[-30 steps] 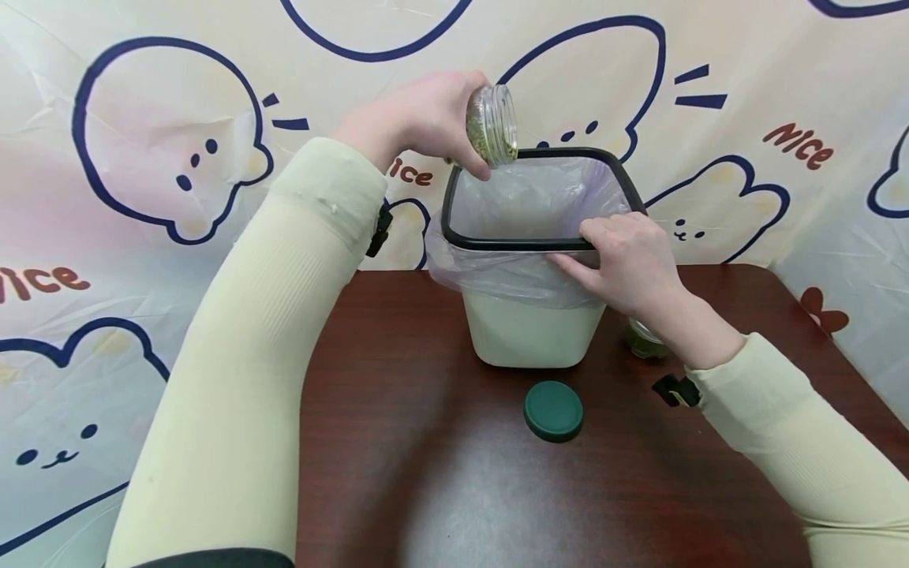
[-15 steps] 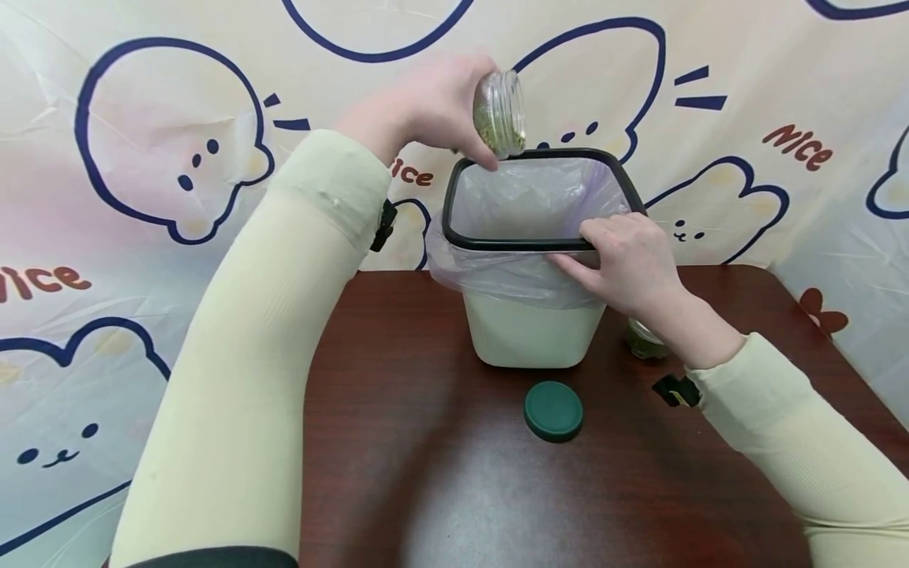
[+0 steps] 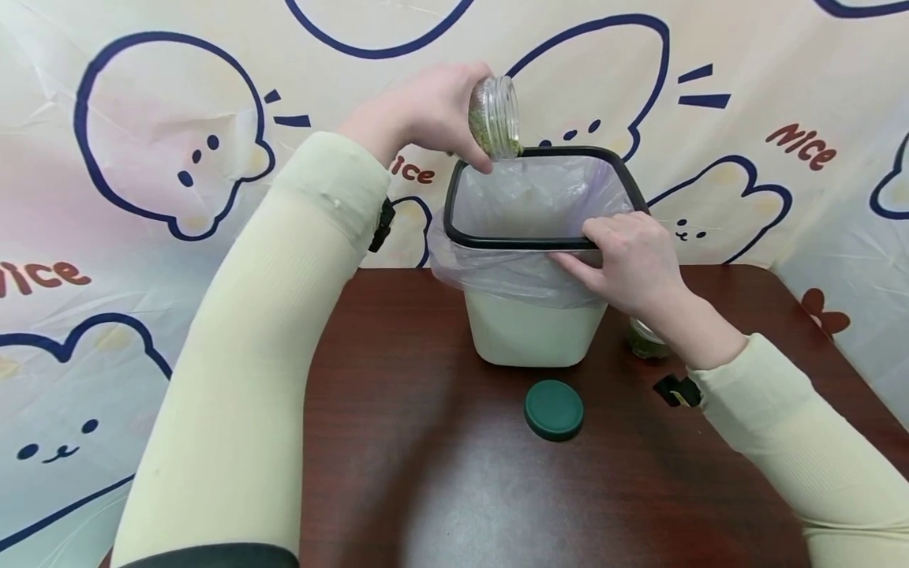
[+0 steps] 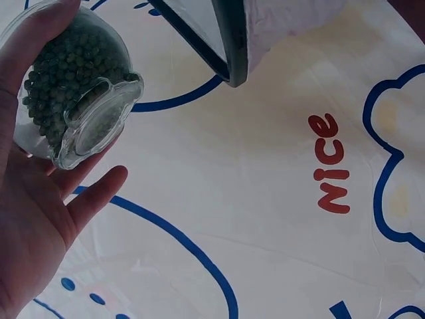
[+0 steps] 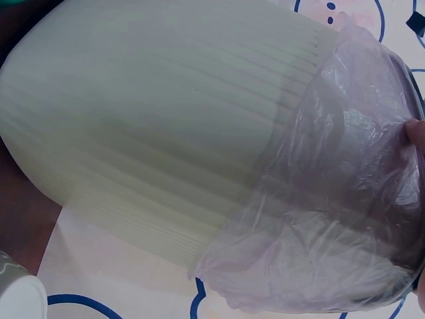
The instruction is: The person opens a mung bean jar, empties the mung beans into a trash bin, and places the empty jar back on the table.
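Tipped on its side, a clear glass jar is gripped by my left hand above the far left corner of a pale trash can. The jar's mouth points right, toward the can's opening. Small green beans lie inside it in the left wrist view. My right hand holds the can's black rim at the front right corner, thumb below the rim over the bag. A translucent plastic bag lines the can and folds down over its outside.
A green lid lies on the dark wooden table in front of the can. Partly hidden behind my right wrist stands a second jar with green contents. A cartoon-printed curtain hangs close behind the can.
The tilted jar in my left hand has risen slightly and shifted right, then dipped back a little. My right hand keeps its hold on the rim.
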A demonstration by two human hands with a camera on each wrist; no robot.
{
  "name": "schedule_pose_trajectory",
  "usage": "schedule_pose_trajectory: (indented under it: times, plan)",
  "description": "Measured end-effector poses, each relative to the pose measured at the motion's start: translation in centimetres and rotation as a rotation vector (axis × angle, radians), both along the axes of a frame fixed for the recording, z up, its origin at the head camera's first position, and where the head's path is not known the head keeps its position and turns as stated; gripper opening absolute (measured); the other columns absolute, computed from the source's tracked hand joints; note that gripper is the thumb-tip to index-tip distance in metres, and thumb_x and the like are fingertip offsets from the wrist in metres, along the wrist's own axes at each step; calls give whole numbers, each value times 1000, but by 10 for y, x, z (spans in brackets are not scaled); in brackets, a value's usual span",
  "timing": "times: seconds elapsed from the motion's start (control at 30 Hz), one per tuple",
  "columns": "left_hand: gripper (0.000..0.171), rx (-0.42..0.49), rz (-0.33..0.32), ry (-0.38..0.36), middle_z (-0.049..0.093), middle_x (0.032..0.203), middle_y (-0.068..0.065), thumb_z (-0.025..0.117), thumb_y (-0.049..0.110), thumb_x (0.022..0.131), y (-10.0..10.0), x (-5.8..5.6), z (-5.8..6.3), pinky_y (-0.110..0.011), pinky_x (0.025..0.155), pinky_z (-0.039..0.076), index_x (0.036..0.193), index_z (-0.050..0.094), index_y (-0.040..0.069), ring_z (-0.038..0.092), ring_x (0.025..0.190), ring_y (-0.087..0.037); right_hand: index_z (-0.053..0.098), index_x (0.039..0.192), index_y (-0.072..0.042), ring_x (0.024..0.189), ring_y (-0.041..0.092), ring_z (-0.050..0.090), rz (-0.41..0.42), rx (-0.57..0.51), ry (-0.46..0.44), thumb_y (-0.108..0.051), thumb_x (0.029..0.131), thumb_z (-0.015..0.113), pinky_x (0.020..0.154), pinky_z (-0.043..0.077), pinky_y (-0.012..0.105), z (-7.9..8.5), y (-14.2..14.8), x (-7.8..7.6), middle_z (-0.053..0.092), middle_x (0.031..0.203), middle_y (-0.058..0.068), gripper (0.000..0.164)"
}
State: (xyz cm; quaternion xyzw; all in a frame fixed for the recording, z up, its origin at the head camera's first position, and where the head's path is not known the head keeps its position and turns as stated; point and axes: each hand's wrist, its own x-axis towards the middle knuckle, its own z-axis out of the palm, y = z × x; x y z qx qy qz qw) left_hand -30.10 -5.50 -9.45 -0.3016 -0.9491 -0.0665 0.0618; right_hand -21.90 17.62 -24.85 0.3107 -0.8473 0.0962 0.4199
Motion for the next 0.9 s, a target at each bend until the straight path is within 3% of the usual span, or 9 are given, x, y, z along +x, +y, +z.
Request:
schedule_pose_trajectory:
  times: [0.2, 0.4, 0.6, 0.9]
  plan:
    - [95, 46, 12, 58, 43, 129, 0, 80, 41, 59, -2, 1, 7, -25, 90, 38, 136, 30, 13, 44, 113, -13, 38, 56, -10, 42, 18, 31, 13, -8, 19, -38, 76, 65, 46, 23, 30, 0, -1, 0, 32, 48, 0, 44]
    - [92, -16, 5, -7, 43, 127, -2, 80, 36, 61, -2, 2, 6, -24, 83, 43, 135, 31, 11, 45, 109, -14, 39, 57, -10, 43, 18, 32, 6, -2, 12, -39, 76, 65, 47, 24, 30, 0, -2, -1, 32, 48, 0, 43]
    - [91, -4, 17, -40, 44, 125, -3, 80, 35, 61, -6, 0, 0, -25, 78, 45, 134, 32, 10, 46, 107, -15, 39, 57, -10, 43, 18, 33, 8, 1, 11, -38, 76, 65, 46, 23, 30, -1, -3, -3, 33, 48, 1, 43]
    - [92, 36, 8, 19, 45, 126, -1, 80, 38, 61, -6, -2, -1, -24, 89, 38, 134, 31, 11, 45, 110, -14, 39, 57, -10, 43, 18, 33, 12, 7, 1, -38, 77, 65, 46, 23, 29, -3, -2, -4, 33, 48, 1, 42]
